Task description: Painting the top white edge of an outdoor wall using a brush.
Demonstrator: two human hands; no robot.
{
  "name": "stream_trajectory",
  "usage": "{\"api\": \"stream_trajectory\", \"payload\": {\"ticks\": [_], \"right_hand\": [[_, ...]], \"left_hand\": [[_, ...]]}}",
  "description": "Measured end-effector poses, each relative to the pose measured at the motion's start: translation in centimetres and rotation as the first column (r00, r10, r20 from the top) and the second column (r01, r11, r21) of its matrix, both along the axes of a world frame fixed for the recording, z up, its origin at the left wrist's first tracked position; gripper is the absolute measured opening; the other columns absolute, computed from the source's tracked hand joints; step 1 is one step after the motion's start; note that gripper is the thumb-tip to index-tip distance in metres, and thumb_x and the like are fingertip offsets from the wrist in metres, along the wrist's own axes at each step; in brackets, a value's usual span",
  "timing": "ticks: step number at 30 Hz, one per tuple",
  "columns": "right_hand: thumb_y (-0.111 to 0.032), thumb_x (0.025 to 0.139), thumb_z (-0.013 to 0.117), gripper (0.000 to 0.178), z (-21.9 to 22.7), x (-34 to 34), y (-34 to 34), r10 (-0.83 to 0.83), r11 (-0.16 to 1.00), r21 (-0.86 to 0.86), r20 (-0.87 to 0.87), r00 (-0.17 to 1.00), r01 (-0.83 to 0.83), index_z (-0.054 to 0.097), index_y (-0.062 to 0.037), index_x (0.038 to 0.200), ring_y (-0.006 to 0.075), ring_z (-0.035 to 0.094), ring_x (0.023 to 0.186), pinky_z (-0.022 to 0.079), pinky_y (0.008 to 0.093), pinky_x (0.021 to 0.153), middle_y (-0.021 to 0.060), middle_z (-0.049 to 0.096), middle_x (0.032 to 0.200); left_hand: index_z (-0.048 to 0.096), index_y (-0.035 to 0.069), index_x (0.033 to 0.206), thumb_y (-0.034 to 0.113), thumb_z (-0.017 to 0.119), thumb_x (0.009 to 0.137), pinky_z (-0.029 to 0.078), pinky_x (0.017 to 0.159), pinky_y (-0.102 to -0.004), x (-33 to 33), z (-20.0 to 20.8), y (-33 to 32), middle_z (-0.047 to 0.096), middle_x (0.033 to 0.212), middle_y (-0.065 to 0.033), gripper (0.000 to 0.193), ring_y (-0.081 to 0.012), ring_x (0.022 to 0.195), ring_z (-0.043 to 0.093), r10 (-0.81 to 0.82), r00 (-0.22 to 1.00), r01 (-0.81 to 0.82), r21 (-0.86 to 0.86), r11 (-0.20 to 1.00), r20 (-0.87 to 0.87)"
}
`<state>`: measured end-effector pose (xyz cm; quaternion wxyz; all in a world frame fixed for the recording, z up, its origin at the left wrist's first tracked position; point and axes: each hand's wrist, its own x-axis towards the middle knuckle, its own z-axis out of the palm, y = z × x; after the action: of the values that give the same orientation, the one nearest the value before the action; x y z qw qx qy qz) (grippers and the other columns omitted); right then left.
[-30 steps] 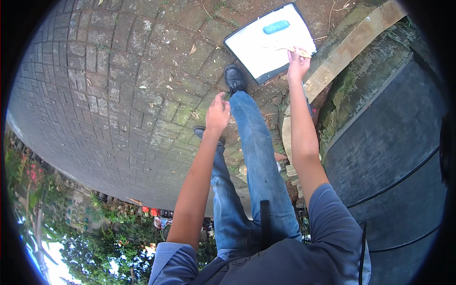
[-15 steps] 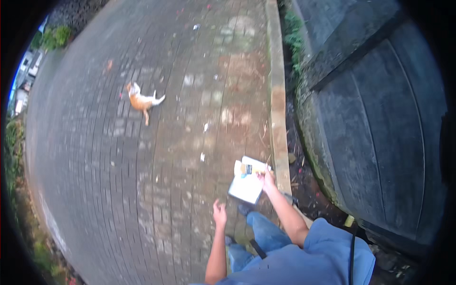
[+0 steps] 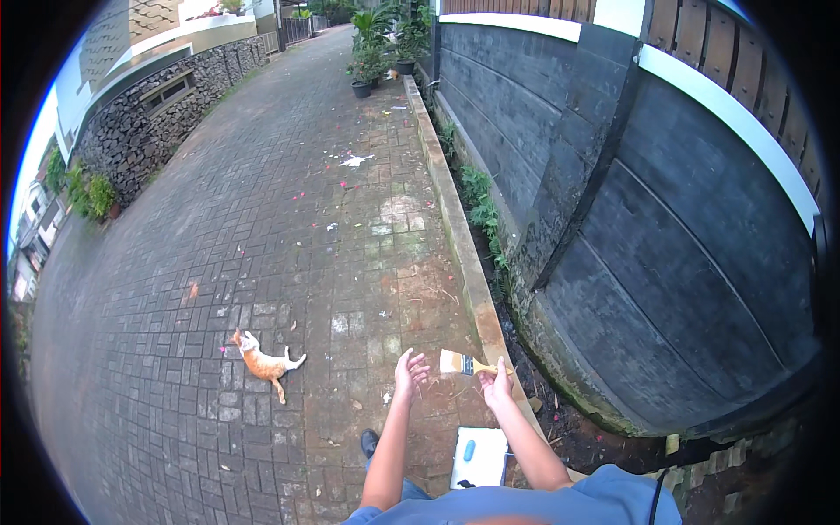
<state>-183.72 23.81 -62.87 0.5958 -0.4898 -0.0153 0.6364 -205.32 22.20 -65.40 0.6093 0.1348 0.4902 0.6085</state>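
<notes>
My right hand (image 3: 497, 385) grips the yellow handle of a wide flat paintbrush (image 3: 458, 362), its pale bristles pointing left. Just left of the bristle tip, my left hand (image 3: 409, 376) is held up, fingers apart and nothing in it. Below the brush, close to my body, a white flat board or tray (image 3: 479, 451) with a dark rim shows. On it lie a small blue rounded object (image 3: 470, 450) and a black item (image 3: 466, 484), too small to make out. My blue shirt hides its near end.
An orange and white cat (image 3: 262, 360) lies on its side on the brick paving (image 3: 192, 289) to the left. A concrete curb (image 3: 455, 219) and a planted ditch (image 3: 481, 201) run along a dark wall (image 3: 674, 271) on the right. Potted plants (image 3: 367, 66) stand far ahead.
The view has tipped up, showing more of the lane ahead. My left hand has risen beside the brush. The brush, earlier over the white board, is now held out beyond it.
</notes>
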Motion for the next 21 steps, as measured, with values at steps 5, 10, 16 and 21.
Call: {"api": "stream_trajectory", "payload": {"ticks": [5, 10, 16, 21], "right_hand": [[-0.046, 0.096, 0.053, 0.043, 1.2, -6.1, 3.5, -0.178, 0.983, 0.051, -0.017, 0.984, 0.179, 0.049, -0.0041, 0.101, 0.0221, 0.062, 0.071, 0.054, 0.0330, 0.061, 0.0126, 0.060, 0.085], [-0.048, 0.095, 0.053, 0.045, 8.1, -13.8, 9.6, -0.121, 0.950, 0.300, 0.099, 0.988, 0.087, 0.049, -0.0037, 0.102, 0.0224, 0.062, 0.065, 0.052, 0.0325, 0.060, 0.0121, 0.060, 0.082], [-0.046, 0.096, 0.054, 0.040, 14.8, -17.7, 16.9, -0.128, 0.903, 0.421, 0.064, 0.990, 0.089, 0.047, -0.0067, 0.101, 0.0197, 0.061, 0.068, 0.053, 0.0305, 0.063, 0.0109, 0.060, 0.085], [-0.046, 0.096, 0.054, 0.040, 15.8, -22.5, 24.1, -0.171, 0.902, 0.415, 0.097, 0.980, 0.117, 0.049, -0.0075, 0.102, 0.0181, 0.061, 0.067, 0.053, 0.0288, 0.062, 0.0115, 0.064, 0.094]], "left_hand": [[0.040, 0.011, 0.141, 0.048, 0.038, 0.098, 0.051, 0.077, -0.0335, -7.7, 3.5, 5.8, 0.058, 0.129, -0.0122, 0.056, -0.0231, 0.092, 0.066, -0.241, 0.967, 0.241, -0.004, 0.970, -0.080], [0.041, 0.012, 0.142, 0.053, 0.034, 0.098, 0.050, 0.080, -0.0345, -14.3, 9.0, 12.1, 0.057, 0.130, -0.0110, 0.060, -0.0231, 0.093, 0.066, -0.300, 0.952, 0.305, 0.095, 0.948, -0.067], [0.040, 0.011, 0.142, 0.054, 0.036, 0.097, 0.049, 0.085, -0.0376, -19.3, 14.4, 20.6, 0.054, 0.133, -0.0134, 0.063, -0.0243, 0.095, 0.062, -0.325, 0.945, 0.301, 0.277, 0.913, 0.044], [0.037, 0.010, 0.143, 0.055, 0.036, 0.097, 0.049, 0.088, -0.0377, -23.4, 15.2, 27.6, 0.054, 0.132, -0.0146, 0.064, -0.0257, 0.098, 0.062, -0.338, 0.939, 0.311, 0.277, 0.909, 0.054]]}}
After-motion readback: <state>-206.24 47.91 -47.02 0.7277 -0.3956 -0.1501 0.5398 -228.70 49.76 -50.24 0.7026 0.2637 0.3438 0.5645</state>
